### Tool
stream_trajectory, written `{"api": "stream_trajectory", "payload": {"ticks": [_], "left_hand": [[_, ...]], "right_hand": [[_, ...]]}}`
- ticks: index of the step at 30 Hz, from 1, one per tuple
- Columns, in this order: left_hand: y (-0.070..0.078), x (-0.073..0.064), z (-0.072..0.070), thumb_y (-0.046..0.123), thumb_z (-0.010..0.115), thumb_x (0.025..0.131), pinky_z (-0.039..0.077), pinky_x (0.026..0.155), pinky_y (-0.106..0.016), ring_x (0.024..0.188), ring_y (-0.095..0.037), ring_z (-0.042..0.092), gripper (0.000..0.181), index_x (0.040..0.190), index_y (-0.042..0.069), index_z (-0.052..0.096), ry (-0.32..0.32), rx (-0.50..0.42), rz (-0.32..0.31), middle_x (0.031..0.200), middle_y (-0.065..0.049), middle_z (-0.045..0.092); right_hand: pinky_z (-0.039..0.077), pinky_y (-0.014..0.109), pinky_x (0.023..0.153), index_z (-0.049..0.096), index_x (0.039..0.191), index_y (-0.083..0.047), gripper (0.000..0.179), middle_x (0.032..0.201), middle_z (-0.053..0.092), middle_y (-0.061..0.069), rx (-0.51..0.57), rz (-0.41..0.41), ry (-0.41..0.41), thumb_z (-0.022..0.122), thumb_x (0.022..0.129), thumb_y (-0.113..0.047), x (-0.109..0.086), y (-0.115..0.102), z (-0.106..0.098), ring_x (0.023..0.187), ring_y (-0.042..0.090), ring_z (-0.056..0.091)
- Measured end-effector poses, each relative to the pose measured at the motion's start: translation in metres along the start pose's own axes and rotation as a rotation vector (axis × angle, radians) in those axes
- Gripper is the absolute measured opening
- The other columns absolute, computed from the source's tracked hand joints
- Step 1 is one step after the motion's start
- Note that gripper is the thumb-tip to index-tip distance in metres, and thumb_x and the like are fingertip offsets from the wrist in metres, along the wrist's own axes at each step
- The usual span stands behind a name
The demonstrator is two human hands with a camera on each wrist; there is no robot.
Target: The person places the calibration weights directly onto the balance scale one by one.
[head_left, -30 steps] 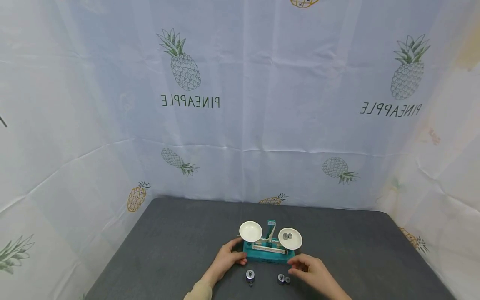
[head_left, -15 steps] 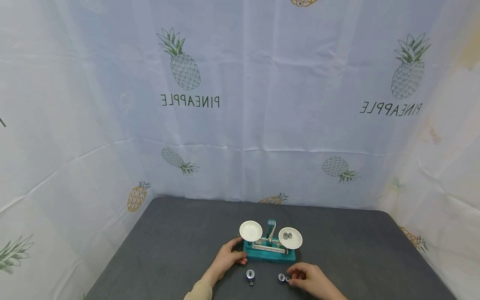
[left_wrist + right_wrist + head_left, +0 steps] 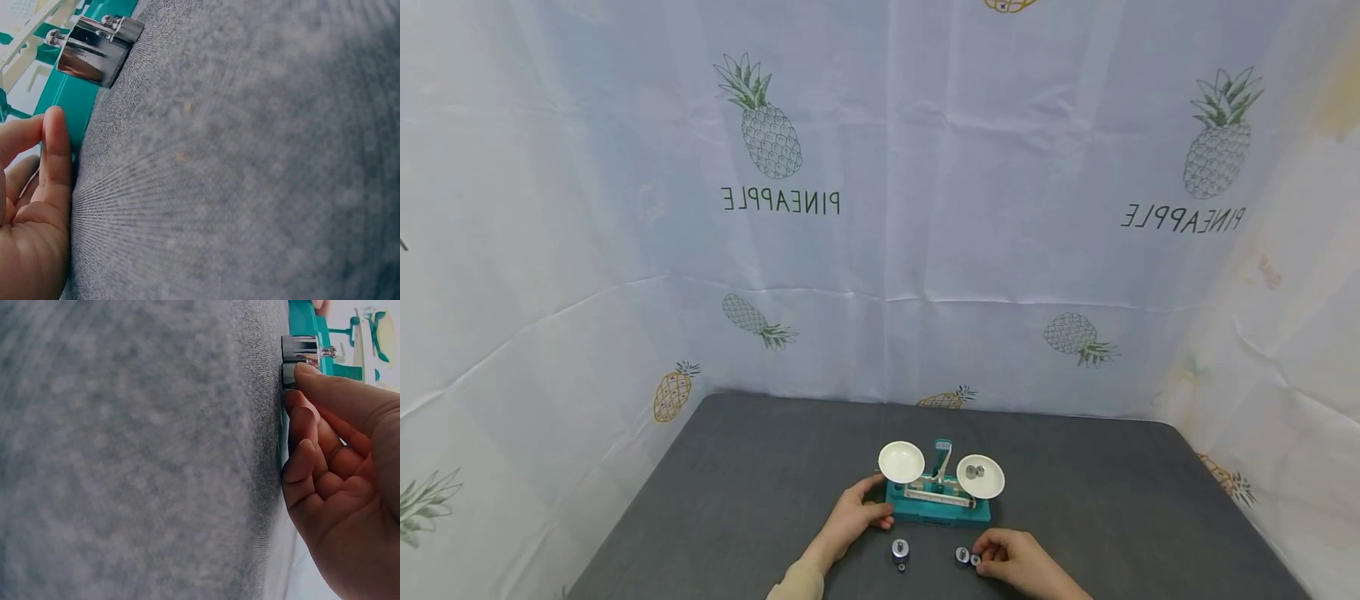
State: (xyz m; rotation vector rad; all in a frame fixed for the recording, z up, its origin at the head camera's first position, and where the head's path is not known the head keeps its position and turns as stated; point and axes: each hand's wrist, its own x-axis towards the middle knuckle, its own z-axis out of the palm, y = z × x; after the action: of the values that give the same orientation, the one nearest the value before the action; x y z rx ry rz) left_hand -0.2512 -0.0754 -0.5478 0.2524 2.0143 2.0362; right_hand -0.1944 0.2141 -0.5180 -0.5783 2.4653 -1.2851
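Gripping the balance [image 3: 938, 498] by its left end with the left hand [image 3: 854, 515], probably for steadiness, between the side edges of the desk [image 3: 760, 483], and pinching with the right hand [image 3: 1015, 558] a small weight [image 3: 975, 560], likely too little for a fuller grasp, beside a bigger weight [image 3: 962, 556].

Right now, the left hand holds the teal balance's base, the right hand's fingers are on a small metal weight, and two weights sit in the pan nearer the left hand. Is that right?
Not quite: the head view shows the two weights in the pan nearer the right hand. The rest stands.
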Motion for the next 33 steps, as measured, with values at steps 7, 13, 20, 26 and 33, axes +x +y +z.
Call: {"api": "stream_trajectory", "payload": {"ticks": [7,13,20,26,33], "left_hand": [[0.001,0.000,0.000,0.004,0.062,0.083,0.058,0.063,-0.026,0.062,-0.008,0.063,0.065,0.137,-0.013,0.032,0.006,0.000,0.002,0.078,-0.010,0.067],[0.005,-0.002,0.001,0.003,0.062,0.083,0.058,0.063,-0.026,0.063,-0.008,0.063,0.064,0.137,-0.014,0.032,0.005,0.003,0.012,0.079,-0.011,0.067],[0.003,-0.002,0.000,0.006,0.063,0.083,0.057,0.063,-0.026,0.062,-0.008,0.063,0.065,0.137,-0.013,0.032,0.004,0.006,0.011,0.076,-0.008,0.067],[0.003,-0.001,0.000,0.005,0.063,0.083,0.058,0.063,-0.026,0.062,-0.007,0.063,0.065,0.137,-0.012,0.032,0.003,0.002,0.001,0.078,-0.010,0.067],[0.004,-0.001,0.001,0.001,0.062,0.082,0.058,0.064,-0.027,0.062,-0.008,0.063,0.064,0.137,-0.013,0.033,0.005,-0.011,-0.009,0.087,-0.014,0.066]], "right_hand": [[0.043,0.018,0.053,0.065,0.090,-0.005,0.015,0.075,0.060,-0.003,-0.012,-0.004,-0.009,0.069,0.081,-0.017,0.001,0.002,0.000,0.063,-0.003,0.049],[0.044,0.018,0.053,0.065,0.089,-0.005,0.015,0.075,0.060,-0.004,-0.014,-0.018,-0.013,0.069,0.082,-0.018,0.001,0.004,-0.001,0.063,-0.003,0.050],[0.043,0.018,0.053,0.065,0.090,-0.006,0.015,0.075,0.059,-0.002,-0.006,0.029,-0.014,0.067,0.083,-0.019,-0.001,0.000,-0.002,0.064,-0.002,0.050],[0.043,0.020,0.051,0.065,0.090,-0.006,0.016,0.076,0.060,-0.002,-0.030,0.027,0.005,0.067,0.083,-0.020,-0.004,-0.008,-0.008,0.063,-0.001,0.049],[0.045,0.020,0.052,0.065,0.091,-0.010,0.016,0.078,0.061,-0.005,-0.071,-0.023,0.048,0.066,0.085,-0.025,-0.006,-0.022,-0.017,0.064,-0.003,0.050]]}}
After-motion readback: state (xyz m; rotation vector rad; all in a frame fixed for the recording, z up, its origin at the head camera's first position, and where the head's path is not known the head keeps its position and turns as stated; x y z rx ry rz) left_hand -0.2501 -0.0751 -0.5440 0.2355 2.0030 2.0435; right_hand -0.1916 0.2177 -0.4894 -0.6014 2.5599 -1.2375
